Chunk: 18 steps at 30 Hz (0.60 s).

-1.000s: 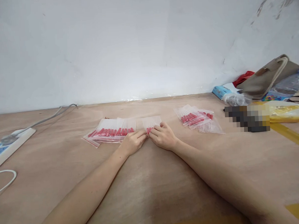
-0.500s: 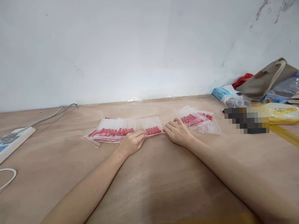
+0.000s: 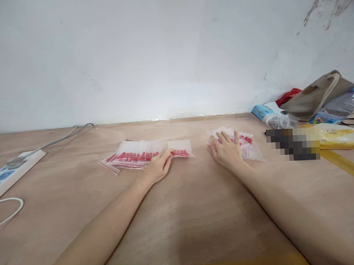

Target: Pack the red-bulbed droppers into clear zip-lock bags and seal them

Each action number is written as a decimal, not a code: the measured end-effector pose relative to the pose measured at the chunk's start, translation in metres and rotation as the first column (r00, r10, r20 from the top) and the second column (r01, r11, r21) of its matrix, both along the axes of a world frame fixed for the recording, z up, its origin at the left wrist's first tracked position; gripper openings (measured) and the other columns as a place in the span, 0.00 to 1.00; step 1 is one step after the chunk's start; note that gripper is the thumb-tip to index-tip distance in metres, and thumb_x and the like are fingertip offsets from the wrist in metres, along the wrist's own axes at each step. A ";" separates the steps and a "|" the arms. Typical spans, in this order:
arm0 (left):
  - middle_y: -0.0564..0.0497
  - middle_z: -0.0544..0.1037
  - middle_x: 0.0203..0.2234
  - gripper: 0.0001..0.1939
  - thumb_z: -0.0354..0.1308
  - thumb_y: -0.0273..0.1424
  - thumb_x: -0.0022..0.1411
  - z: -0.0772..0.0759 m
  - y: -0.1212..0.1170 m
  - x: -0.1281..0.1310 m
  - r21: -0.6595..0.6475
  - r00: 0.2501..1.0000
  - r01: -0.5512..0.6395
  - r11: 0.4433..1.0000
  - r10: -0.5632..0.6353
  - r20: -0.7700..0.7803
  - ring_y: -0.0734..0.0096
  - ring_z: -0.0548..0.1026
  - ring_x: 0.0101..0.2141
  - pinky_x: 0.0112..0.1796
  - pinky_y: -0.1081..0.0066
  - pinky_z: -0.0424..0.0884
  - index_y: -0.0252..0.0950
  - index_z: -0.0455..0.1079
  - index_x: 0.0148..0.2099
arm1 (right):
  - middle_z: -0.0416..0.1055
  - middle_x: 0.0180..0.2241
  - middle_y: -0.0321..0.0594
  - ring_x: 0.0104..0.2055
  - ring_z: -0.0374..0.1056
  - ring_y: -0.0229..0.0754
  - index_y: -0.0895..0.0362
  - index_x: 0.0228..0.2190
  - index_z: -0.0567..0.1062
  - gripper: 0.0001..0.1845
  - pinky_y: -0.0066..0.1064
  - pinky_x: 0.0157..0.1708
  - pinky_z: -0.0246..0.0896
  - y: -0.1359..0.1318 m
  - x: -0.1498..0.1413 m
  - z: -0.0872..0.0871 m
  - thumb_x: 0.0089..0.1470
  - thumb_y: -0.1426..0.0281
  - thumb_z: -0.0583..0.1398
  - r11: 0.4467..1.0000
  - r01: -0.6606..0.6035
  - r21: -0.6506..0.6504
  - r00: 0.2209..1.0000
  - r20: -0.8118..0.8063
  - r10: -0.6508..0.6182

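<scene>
A small clear zip bag [image 3: 182, 146] with a row of short red rod-like pieces lies flat in the middle of the table. My left hand [image 3: 159, 166] is closed at its lower left corner, fingers together on the edge. Just left of it lies a spread of overlapping zip bags [image 3: 134, 158], also with red pieces. My right hand [image 3: 227, 151] rests open over another pile of zip bags [image 3: 252, 150], fingers apart and partly covering the red pieces. What the right palm touches is hidden.
On the left are a white power strip [image 3: 26, 166] and a grey cable [image 3: 62, 137]. At the right stand a blue packet [image 3: 262, 112], a grey-brown bag [image 3: 307, 97], a plastic container [image 3: 344, 103] and a yellow pack [image 3: 338, 135]. A white wall [image 3: 162, 55] rises behind the table.
My right hand has let go of the middle bag's right side and moved right, spreading over the right pile. My left hand stays at the middle bag.
</scene>
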<state>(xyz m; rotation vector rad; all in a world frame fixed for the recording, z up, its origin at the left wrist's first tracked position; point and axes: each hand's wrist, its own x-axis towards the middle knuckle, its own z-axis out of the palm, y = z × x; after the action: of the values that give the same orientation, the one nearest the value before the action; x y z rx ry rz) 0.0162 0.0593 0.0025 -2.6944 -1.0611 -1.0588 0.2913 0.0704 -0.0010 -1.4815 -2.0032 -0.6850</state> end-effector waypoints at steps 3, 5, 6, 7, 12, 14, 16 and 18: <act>0.47 0.72 0.42 0.08 0.42 0.25 0.63 0.010 0.004 -0.008 -0.032 1.000 -0.001 1.000 0.001 -0.009 0.70 0.72 0.40 0.39 0.71 0.68 0.37 0.61 0.39 | 0.71 0.38 0.51 0.45 0.62 0.54 0.60 0.36 0.73 0.19 0.60 0.52 0.28 0.004 0.009 -0.007 0.56 0.61 0.49 0.996 0.063 -0.070 0.997 0.042 -0.060; 0.47 0.72 0.42 0.08 0.42 0.26 0.63 0.022 0.007 -0.018 -0.072 0.999 -0.015 0.997 0.011 -0.050 0.69 0.72 0.39 0.38 0.70 0.68 0.37 0.62 0.38 | 0.72 0.36 0.49 0.41 0.65 0.51 0.59 0.36 0.73 0.19 0.58 0.53 0.31 0.005 0.010 -0.010 0.56 0.62 0.48 0.992 0.038 -0.120 0.997 0.076 -0.029; 0.48 0.72 0.41 0.08 0.42 0.27 0.63 0.029 0.009 -0.025 -0.106 0.996 -0.029 0.994 0.019 -0.093 0.69 0.72 0.37 0.37 0.70 0.67 0.37 0.63 0.38 | 0.72 0.37 0.48 0.40 0.66 0.49 0.58 0.37 0.73 0.18 0.57 0.53 0.32 0.004 0.008 -0.010 0.56 0.62 0.48 0.990 0.017 -0.138 0.996 0.084 -0.005; 0.48 0.73 0.38 0.08 0.43 0.27 0.62 0.036 0.010 -0.033 -0.140 0.989 -0.047 0.989 0.026 -0.143 0.70 0.72 0.35 0.35 0.71 0.67 0.37 0.63 0.37 | 0.72 0.38 0.47 0.39 0.67 0.48 0.58 0.39 0.72 0.18 0.56 0.54 0.32 0.003 0.004 -0.010 0.56 0.63 0.48 0.988 -0.011 -0.156 0.996 0.088 0.025; 0.55 0.72 0.23 0.10 0.53 0.34 0.56 0.070 0.011 -0.066 -0.300 0.933 -0.115 0.947 0.000 -0.359 0.73 0.69 0.23 0.25 0.75 0.64 0.36 0.63 0.24 | 0.68 0.46 0.49 0.47 0.65 0.49 0.58 0.47 0.67 0.20 0.52 0.55 0.39 -0.009 -0.036 -0.007 0.54 0.63 0.51 0.945 -0.191 -0.265 0.980 -0.006 0.197; 0.54 0.72 0.23 0.12 0.58 0.39 0.51 0.077 0.007 -0.066 -0.304 0.906 -0.153 0.940 0.011 -0.422 0.70 0.70 0.25 0.26 0.74 0.64 0.37 0.65 0.24 | 0.65 0.49 0.52 0.51 0.61 0.49 0.60 0.49 0.64 0.24 0.46 0.53 0.48 -0.013 -0.051 -0.005 0.54 0.61 0.51 0.905 -0.292 -0.310 0.956 -0.082 0.280; 0.52 0.73 0.26 0.13 0.58 0.43 0.50 0.076 0.003 -0.056 -0.248 0.900 -0.174 0.953 0.052 -0.432 0.67 0.71 0.28 0.29 0.72 0.66 0.38 0.68 0.27 | 0.61 0.52 0.54 0.54 0.57 0.48 0.62 0.51 0.62 0.27 0.41 0.50 0.54 -0.016 -0.057 -0.001 0.54 0.60 0.52 0.869 -0.385 -0.311 0.922 -0.162 0.351; 0.49 0.74 0.32 0.13 0.53 0.41 0.56 0.067 0.000 -0.039 -0.147 0.925 -0.149 0.978 0.086 -0.370 0.65 0.71 0.34 0.35 0.69 0.67 0.37 0.69 0.35 | 0.60 0.52 0.52 0.55 0.55 0.48 0.61 0.50 0.63 0.27 0.40 0.50 0.55 -0.015 -0.052 0.004 0.52 0.58 0.53 0.851 -0.442 -0.283 0.894 -0.213 0.394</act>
<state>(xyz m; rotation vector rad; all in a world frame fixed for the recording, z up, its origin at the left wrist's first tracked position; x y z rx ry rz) -0.0232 0.0591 0.0696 -2.7589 -1.2682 -0.4404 0.2395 0.0550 0.0026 -1.1513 -2.2926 -0.0576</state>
